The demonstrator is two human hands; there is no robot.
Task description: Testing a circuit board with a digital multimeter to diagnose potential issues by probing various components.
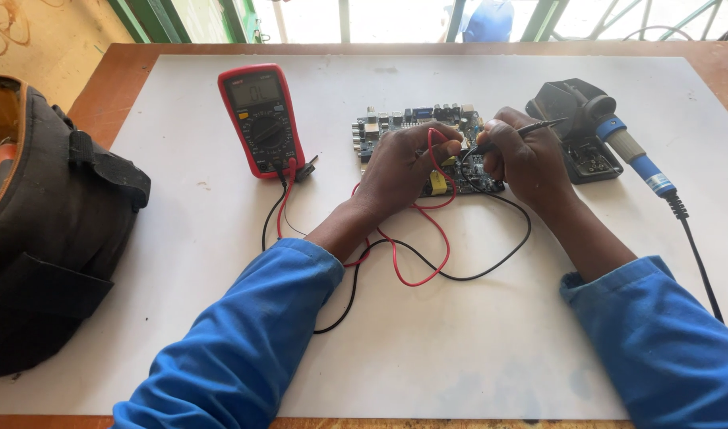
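Observation:
A dark circuit board (396, 127) with connectors along its far edge lies on a white sheet. My left hand (404, 167) rests on the board and holds the red probe, whose red lead (418, 266) loops toward me. My right hand (523, 159) holds the black probe (539, 126) like a pen, tip down on the board beside my left fingers. Its black lead (491, 266) curves across the sheet. Both leads run to a red multimeter (261, 119) standing left of the board, its display lit.
A soldering iron with a blue handle (630, 155) sits in a black stand (578, 131) at the right, its cable trailing toward me. A black tool bag (46, 230) lies at the left edge. The white sheet (427, 349) covers a brown table (102, 95).

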